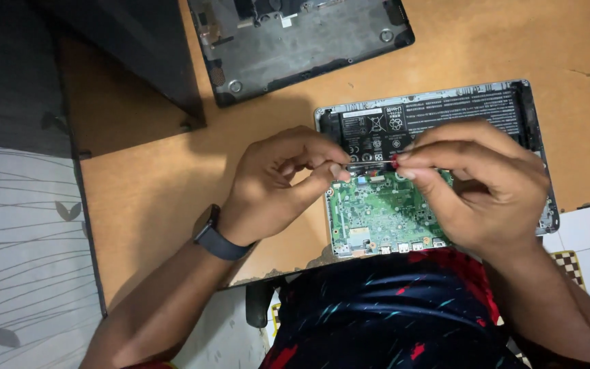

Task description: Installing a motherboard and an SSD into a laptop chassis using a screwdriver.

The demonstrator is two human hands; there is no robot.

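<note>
Currently my left hand (281,181) and right hand (476,184) pinch closed at the connector (370,166) between battery (431,119) at 12 o'clock and board (377,212) at 6 o'clock; what they grip is hidden.

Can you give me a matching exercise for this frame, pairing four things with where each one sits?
Things:
1. detached bottom cover
2. black battery
3. green circuit board
4. dark watch

Places:
A. near half of the opened laptop
B. on the left wrist
C. far edge of the wooden table
D. far half of the opened laptop

Pairs: 1-C, 2-D, 3-A, 4-B
</note>
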